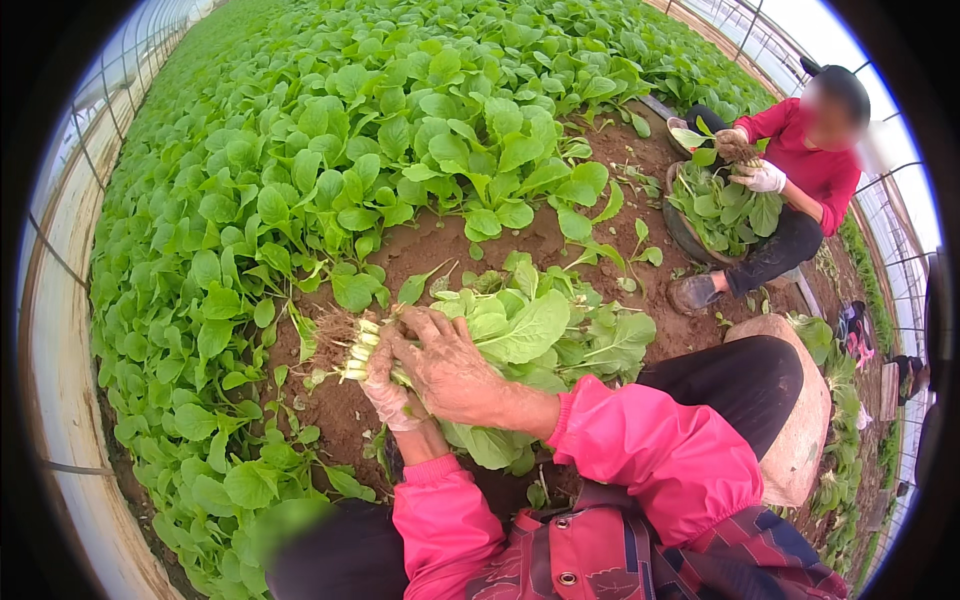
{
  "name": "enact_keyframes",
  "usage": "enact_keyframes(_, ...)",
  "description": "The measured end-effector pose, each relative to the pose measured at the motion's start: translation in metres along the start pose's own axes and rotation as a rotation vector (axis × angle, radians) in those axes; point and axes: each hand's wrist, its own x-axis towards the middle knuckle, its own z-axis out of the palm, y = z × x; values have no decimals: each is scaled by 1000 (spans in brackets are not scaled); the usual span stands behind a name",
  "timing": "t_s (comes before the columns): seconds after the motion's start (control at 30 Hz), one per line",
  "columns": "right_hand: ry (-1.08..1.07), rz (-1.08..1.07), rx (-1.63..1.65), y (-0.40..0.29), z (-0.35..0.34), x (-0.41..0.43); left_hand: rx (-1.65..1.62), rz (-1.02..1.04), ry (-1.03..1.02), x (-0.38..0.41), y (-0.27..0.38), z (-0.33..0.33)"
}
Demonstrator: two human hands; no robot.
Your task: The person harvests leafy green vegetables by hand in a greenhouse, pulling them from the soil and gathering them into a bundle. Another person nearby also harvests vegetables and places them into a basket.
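My left hand [390, 382], in a thin, soiled glove, is closed around a bunch of uprooted leafy greens [525, 330]. The white stem bases and dirty roots [337, 337] stick out to the left, and the broad leaves spread to the right. My right hand [442, 360], bare and muddy, lies over the same bunch next to the left one, its fingertips at the stems near the roots. What the right fingers pinch underneath is hidden. More leaves show below the wrists, above the brown soil [412, 247].
Dense growing greens [300, 172] fill the left and top. At upper right a co-worker [810, 157] sits with greens in gloved hands, over a round tub [679, 225] of leaves. A pale sack [795, 435] lies by my knee; pulled greens [840, 450] lie along the right.
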Motion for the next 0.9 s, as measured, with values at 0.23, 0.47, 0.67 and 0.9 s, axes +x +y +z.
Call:
enact_keyframes(0.23,-106,-71,10,1,-13,-1,-69,36,-52,17,17,-21)
enact_keyframes(0.47,-90,204,191,121,11,48,56,186,63,29,33,-22)
enact_keyframes(0.67,-458,226,-289,268,98,79,-35,155,40,53,8,-27)
enact_keyframes(0.9,-499,-145,-1067,378,158,84,49,140,142,69,-7,-37)
